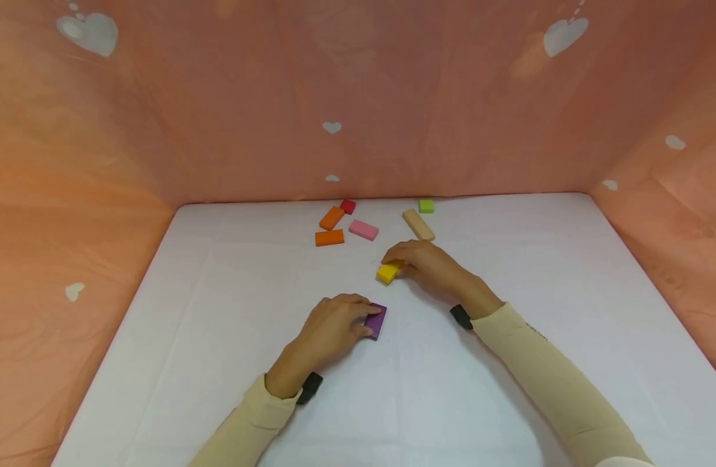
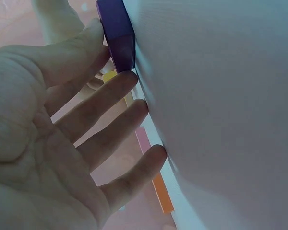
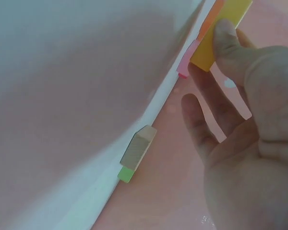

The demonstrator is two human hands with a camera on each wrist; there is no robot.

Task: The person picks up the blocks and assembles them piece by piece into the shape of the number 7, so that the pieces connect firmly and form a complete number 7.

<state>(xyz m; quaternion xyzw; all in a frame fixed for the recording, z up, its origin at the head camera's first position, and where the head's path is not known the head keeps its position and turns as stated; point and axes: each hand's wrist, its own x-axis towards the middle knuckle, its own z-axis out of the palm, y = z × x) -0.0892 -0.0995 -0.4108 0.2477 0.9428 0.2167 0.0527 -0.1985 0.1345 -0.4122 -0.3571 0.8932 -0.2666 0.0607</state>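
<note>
A flat purple block [image 1: 377, 322] lies on the white table, and my left hand [image 1: 329, 331] pinches it between thumb and forefinger. In the left wrist view, the other fingertips of that hand spread beside the purple block [image 2: 117, 36] against the tabletop. Farther forward and to the right, my right hand [image 1: 430, 269] grips a yellow block [image 1: 388, 271] with thumb and fingers. The thumb presses the face of the yellow block [image 3: 211, 48] in the right wrist view; whether the block touches the table is hard to tell.
Toward the back lie two orange blocks [image 1: 329, 238], a red block [image 1: 347, 206], a pink block [image 1: 364, 229], a plain wooden block [image 1: 418, 224] and a light green block [image 1: 426, 206]. A pinkish-orange cloth [image 1: 358, 97] with white hearts encloses the table's back and sides.
</note>
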